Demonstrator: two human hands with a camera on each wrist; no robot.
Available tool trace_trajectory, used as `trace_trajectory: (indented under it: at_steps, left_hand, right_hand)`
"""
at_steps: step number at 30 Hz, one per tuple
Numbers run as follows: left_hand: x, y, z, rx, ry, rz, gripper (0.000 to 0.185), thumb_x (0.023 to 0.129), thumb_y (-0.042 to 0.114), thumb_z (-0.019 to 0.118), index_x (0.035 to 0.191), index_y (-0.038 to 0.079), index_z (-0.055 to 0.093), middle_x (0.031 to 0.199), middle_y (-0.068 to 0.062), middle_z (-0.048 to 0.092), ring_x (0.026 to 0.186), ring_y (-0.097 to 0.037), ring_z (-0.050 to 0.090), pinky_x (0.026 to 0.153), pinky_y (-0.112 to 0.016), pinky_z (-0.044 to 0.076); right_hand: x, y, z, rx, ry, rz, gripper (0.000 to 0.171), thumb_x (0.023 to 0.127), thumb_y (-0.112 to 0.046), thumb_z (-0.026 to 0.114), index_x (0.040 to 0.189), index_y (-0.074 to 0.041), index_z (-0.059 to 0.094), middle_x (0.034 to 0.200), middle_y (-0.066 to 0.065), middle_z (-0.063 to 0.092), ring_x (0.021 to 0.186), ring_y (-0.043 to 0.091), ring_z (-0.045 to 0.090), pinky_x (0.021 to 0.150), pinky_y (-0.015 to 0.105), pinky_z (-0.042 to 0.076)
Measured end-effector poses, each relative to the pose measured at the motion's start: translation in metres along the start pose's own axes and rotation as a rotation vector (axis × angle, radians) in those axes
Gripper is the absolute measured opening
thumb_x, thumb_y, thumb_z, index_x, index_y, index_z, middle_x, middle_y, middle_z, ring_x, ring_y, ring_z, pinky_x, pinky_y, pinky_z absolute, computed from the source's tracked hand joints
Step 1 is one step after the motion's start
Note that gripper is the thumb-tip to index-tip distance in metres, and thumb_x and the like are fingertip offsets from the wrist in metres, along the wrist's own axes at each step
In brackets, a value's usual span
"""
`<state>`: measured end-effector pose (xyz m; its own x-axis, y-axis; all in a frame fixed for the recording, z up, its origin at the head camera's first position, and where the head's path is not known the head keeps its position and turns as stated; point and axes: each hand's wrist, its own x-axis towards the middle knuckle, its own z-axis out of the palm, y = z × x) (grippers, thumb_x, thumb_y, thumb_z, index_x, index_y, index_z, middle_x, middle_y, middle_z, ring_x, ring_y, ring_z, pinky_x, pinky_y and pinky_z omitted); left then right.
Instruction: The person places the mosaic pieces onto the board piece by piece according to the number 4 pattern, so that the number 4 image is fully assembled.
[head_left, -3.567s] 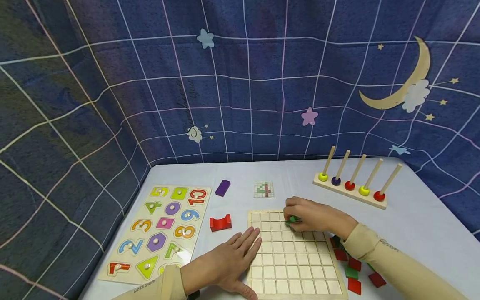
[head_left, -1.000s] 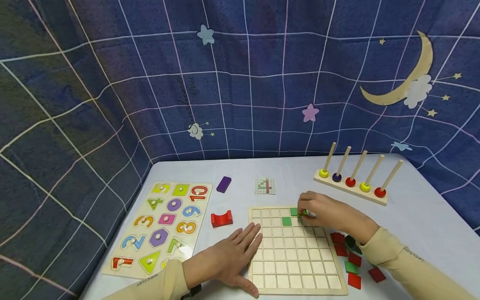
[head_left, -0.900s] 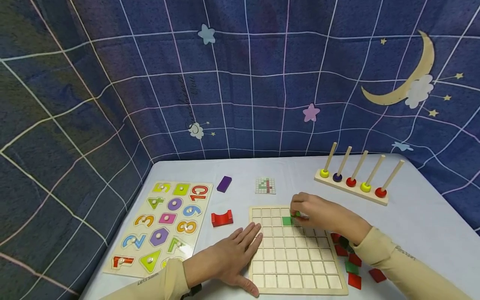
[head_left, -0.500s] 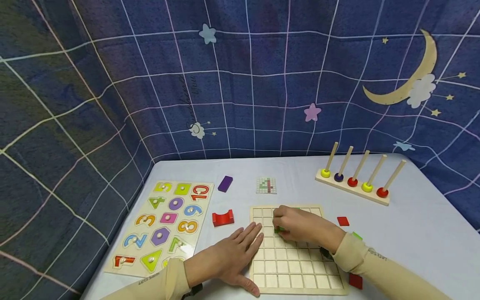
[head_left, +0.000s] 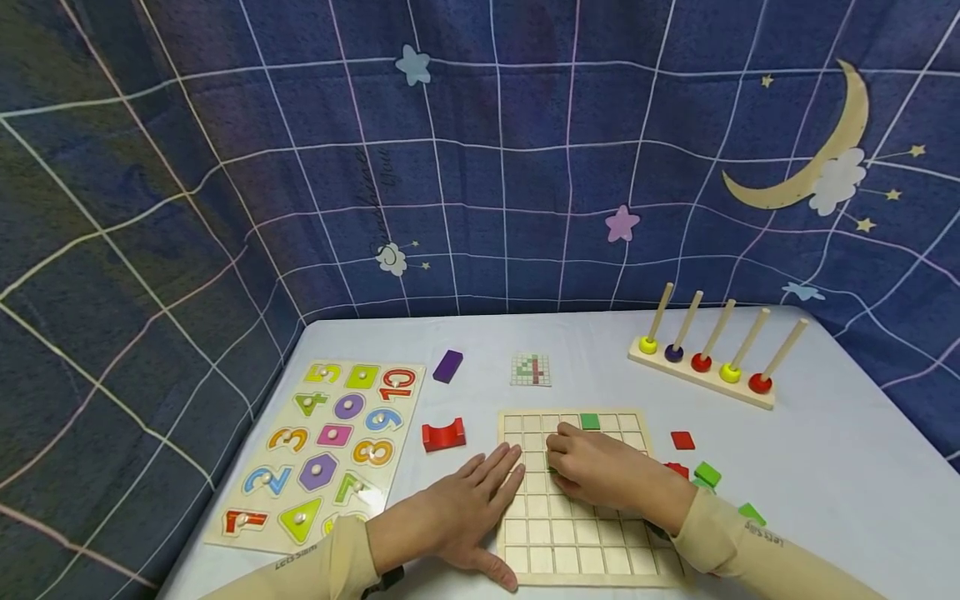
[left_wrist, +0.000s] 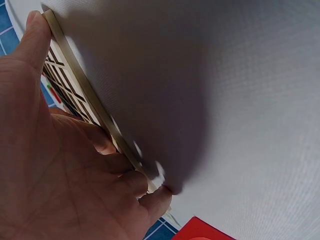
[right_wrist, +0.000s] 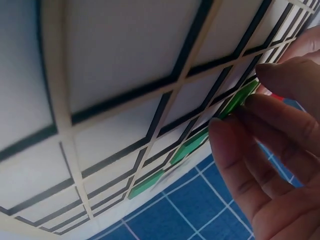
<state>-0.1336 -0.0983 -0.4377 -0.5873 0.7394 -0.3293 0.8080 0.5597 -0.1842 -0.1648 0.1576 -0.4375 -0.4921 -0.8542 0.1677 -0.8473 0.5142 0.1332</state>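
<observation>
My left hand (head_left: 472, 517) lies flat along the left edge of the wooden grid board (head_left: 592, 581), fingers spread, thumb at the near corner. Over the board's upper middle, my right hand (head_left: 600, 467) pinches a small green square tile (right_wrist: 242, 97) at a grid cell; only a sliver shows from the head. A second green tile (head_left: 590, 422) sits in the top row. Between these, another green tile (right_wrist: 187, 147) lies in a cell, hidden by my hand in the head view.
Loose red tiles (head_left: 682, 440) and green tiles (head_left: 707, 474) lie right of the board, partly behind my forearm. A pattern card (head_left: 531, 369), purple block (head_left: 447, 367) and red arch block (head_left: 444, 435) stand around it. Number puzzle (head_left: 315, 454) left, peg stand (head_left: 701, 372) back right.
My right hand has moved left and toward me from the board's upper right to its upper middle, uncovering the top-row green tile. My left hand has stayed flat in place.
</observation>
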Motion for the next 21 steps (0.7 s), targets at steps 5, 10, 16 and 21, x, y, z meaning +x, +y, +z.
trace_trajectory:
  at_steps: [5,10,16,21]
  left_hand:
    - [0.000,0.000,-0.001,0.001,0.007,0.001,0.130,0.081,0.100,0.046,0.172,0.011,0.021,0.182,-0.014,0.013,0.170,-0.027,0.016,0.135,-0.039,0.030]
    - [0.000,0.000,0.000,-0.004,0.001,0.000,0.130,0.081,0.100,0.046,0.172,0.011,0.020,0.182,-0.013,0.013,0.170,-0.027,0.015,0.135,-0.039,0.030]
    - [0.000,0.000,0.000,0.000,-0.005,-0.001,0.130,0.081,0.100,0.045,0.172,0.011,0.020,0.182,-0.013,0.012,0.170,-0.027,0.014,0.135,-0.039,0.029]
    - [0.000,-0.001,-0.001,-0.018,-0.004,0.002,0.131,0.081,0.100,0.047,0.172,0.011,0.019,0.182,-0.014,0.012,0.170,-0.028,0.014,0.135,-0.040,0.029]
  right_hand:
    - [-0.002,-0.003,-0.001,-0.034,0.000,0.015,0.012,0.093,-0.017,0.084,0.093,-0.011,0.074,0.092,-0.002,0.066,0.085,0.012,0.057,0.074,0.024,0.056]
    - [-0.004,-0.001,-0.003,0.054,-0.021,0.032,0.008,0.094,-0.015,0.083,0.096,-0.011,0.076,0.099,-0.001,0.069,0.090,0.013,0.060,0.077,0.023,0.058]
    - [-0.011,0.005,-0.013,0.237,-0.077,0.076,0.012,0.097,-0.013,0.080,0.108,-0.009,0.079,0.120,0.006,0.073,0.109,0.018,0.068,0.087,0.025,0.062]
    - [-0.023,0.014,-0.026,0.277,-0.044,0.097,0.021,0.098,-0.016,0.079,0.118,-0.007,0.076,0.126,0.009,0.072,0.116,0.023,0.069,0.093,0.033,0.064]
